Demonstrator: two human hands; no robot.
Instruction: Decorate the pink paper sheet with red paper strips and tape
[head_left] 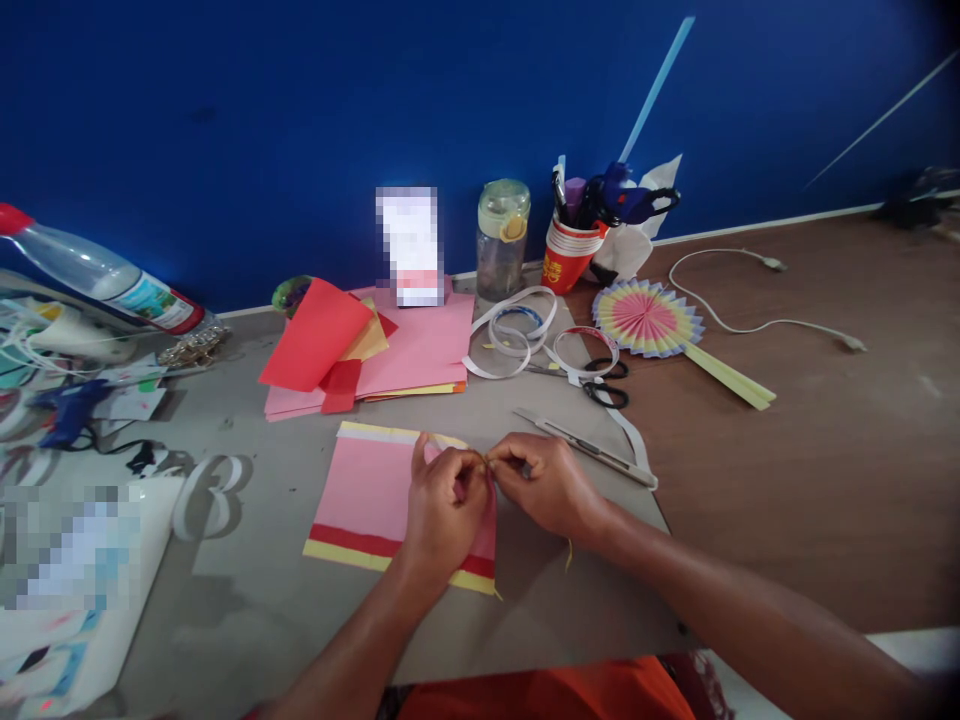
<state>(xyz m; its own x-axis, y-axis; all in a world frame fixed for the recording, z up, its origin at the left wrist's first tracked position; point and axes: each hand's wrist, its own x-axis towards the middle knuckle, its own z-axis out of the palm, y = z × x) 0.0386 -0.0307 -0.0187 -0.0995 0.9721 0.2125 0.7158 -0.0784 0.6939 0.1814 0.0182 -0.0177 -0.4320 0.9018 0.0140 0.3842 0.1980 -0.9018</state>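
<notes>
A pink paper sheet [367, 483] lies in front of me, with red and yellow bands along its near edge and a white strip along its far edge. My left hand [450, 495] rests over its right part, thumb and forefinger pinched at the far right corner. Against those fingertips, my right hand [546, 483] is also closed in a pinch; whatever is between its fingers is too small to make out. A silver craft knife [592, 449] lies just beyond my right hand. Black-handled scissors [606, 390] rest farther back.
Coloured papers [420, 345] are stacked behind the sheet, near a phone [417, 245] and a jar [502, 240]. Tape rolls [587, 350], a pleated paper fan [649, 318] and a red cup [568, 255] of tools stand right. Left are a glue gun [75, 410] and a bottle [112, 275].
</notes>
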